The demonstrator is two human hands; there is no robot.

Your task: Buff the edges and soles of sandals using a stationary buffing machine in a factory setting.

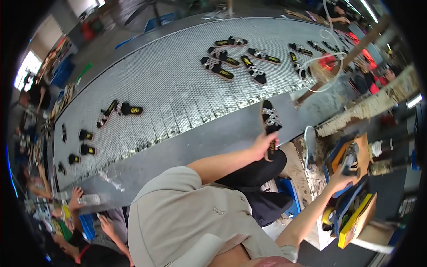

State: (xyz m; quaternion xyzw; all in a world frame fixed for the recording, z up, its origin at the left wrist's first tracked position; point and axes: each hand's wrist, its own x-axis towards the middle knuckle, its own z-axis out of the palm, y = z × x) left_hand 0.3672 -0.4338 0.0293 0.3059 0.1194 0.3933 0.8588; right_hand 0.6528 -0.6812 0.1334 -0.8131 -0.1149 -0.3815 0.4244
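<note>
Left hand grip closed on black sandal, right hand apparently holding a dark tool

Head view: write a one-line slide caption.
Left hand holds a black sandal beside the mesh conveyor; right hand reaches another.

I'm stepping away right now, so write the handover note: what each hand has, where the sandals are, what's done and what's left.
Left hand: gripping a black sandal with white straps, held up over the near edge of the mesh conveyor.
Right hand: reaching to the cluttered side stand, on a dark item there; what it is, is unclear.
Done: several sandals already lie on the belt, with more further left and right.
Left: the held sandal is not yet on the belt.
Other people's hands work at the lower left.
</note>
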